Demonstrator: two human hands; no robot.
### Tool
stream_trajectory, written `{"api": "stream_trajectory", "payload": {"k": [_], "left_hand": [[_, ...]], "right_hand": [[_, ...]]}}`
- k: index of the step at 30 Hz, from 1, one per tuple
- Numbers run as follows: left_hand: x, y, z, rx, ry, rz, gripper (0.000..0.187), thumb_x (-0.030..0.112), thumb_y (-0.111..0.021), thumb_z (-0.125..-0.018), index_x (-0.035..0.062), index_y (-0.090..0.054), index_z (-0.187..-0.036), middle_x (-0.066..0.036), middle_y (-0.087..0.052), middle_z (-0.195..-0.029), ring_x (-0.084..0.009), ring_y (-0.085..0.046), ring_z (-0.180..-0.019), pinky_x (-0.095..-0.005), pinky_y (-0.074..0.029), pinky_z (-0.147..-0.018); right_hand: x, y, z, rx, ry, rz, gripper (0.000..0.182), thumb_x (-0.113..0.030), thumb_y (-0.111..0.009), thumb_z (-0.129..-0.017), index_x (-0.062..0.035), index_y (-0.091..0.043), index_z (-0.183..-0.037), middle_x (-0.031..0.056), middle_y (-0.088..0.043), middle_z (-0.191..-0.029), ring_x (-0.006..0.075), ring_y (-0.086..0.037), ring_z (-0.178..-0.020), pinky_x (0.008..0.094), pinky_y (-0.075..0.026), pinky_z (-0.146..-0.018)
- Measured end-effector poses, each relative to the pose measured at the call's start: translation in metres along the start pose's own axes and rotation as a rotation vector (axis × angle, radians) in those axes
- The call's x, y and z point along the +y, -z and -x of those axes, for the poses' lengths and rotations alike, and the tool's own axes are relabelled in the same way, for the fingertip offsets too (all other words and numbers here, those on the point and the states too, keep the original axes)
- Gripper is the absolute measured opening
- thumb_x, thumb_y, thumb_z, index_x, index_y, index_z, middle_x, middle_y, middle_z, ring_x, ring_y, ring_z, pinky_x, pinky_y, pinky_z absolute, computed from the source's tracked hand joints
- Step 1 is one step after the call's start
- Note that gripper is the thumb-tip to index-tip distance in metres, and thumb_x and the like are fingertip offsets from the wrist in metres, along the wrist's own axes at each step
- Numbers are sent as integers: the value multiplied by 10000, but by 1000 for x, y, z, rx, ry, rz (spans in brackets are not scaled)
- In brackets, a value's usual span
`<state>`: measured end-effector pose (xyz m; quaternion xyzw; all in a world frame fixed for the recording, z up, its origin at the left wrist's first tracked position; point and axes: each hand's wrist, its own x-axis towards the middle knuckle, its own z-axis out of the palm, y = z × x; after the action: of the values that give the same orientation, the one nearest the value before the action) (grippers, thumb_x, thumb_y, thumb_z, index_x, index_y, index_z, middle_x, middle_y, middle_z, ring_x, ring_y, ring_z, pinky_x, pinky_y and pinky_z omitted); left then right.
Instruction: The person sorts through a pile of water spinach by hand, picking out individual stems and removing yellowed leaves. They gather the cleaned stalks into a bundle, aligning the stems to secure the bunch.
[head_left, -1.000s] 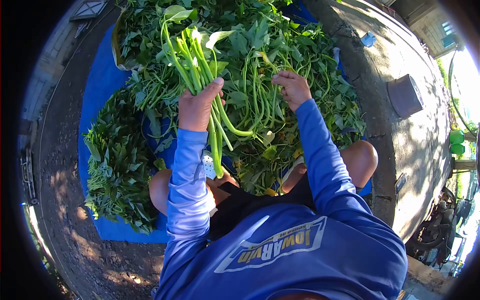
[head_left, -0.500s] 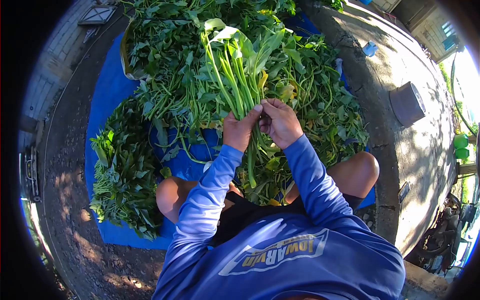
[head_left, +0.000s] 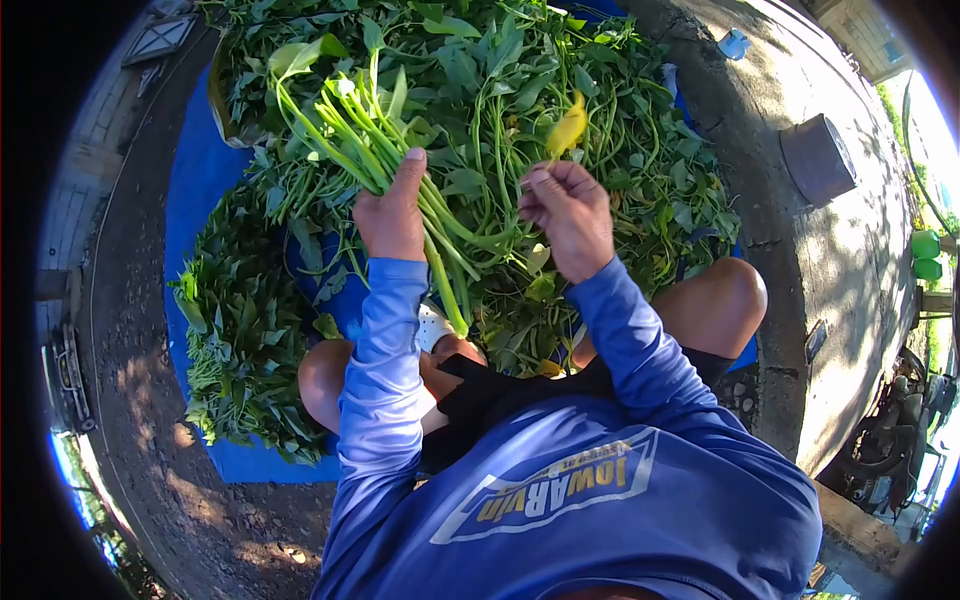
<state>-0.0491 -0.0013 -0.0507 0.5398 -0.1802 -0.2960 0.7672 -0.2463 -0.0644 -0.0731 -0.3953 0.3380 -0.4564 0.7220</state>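
Note:
My left hand (head_left: 393, 215) is closed round a bunch of leafy green stems (head_left: 365, 140), which look like water spinach. Their leafy ends point up and left, and the cut ends hang down near my foot. To the right, my right hand (head_left: 570, 210) pinches a yellow leaf (head_left: 568, 125) between thumb and fingers, apart from the bunch. Beneath and beyond both hands spreads a big heap of loose greens (head_left: 640, 170). At the left lies a pile of greens (head_left: 250, 330), stacked with their stems facing the lower left.
A blue tarp (head_left: 195, 190) lies under the greens. My bent knees (head_left: 720, 300) flank the work area. Along the right runs a concrete ledge (head_left: 790, 90) with a brown cylindrical container (head_left: 818, 160) on it. Green containers (head_left: 925, 257) stand farther right.
My hands have moved apart. The left one carried the bunch leftward and tilted it, while the right one came away with a yellow leaf.

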Motion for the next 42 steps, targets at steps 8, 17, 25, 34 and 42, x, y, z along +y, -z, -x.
{"api": "stream_trajectory", "payload": {"k": [8, 17, 25, 34, 42], "left_hand": [[57, 26, -12, 34, -22, -75, 270, 155, -869, -869, 19, -702, -1032, -64, -691, -798, -149, -660, -618, -294, -557, -554], [56, 21, -5, -18, 47, -98, 279, 180, -885, -855, 28, -717, -1019, -55, -693, -781, -156, -656, -568, -293, -521, -499], [57, 29, -11, -23, 62, -111, 272, 186, -881, -861, 33, -730, -1028, -39, -688, -770, -138, -650, -578, -286, -522, -516], [43, 21, -7, -35, 95, -105, 288, 208, -879, -858, 32, -721, -1024, -50, -687, -791, -148, -654, -604, -289, -521, -548], [0, 5, 6, -118, 133, -66, 197, 127, -847, -892, 31, -764, -1042, 1, -730, -935, -71, -629, -765, -266, -507, -714]], "right_hand": [[22, 85, -61, 241, 295, 1058, 353, -228, -710, -907, -67, -750, -1218, 165, -767, -1042, 327, -741, -979, 428, -581, -878], [132, 10, -86, 66, -80, 1128, 351, -311, -747, -850, -62, -788, -1094, 206, -762, -1087, 361, -726, -1027, 419, -565, -936], [29, 28, -61, -101, -471, 46, 166, -210, -679, -1018, -136, -617, -1154, 19, -652, -997, 165, -655, -858, 389, -556, -774], [-40, 36, -22, -158, -306, -238, 132, -143, -686, -1024, -112, -692, -1151, 1, -654, -932, 140, -620, -797, 329, -529, -726], [-29, 20, -10, -42, -82, 37, 248, -150, -764, -971, -38, -713, -1187, -5, -699, -926, 98, -638, -777, 266, -538, -700]]}}
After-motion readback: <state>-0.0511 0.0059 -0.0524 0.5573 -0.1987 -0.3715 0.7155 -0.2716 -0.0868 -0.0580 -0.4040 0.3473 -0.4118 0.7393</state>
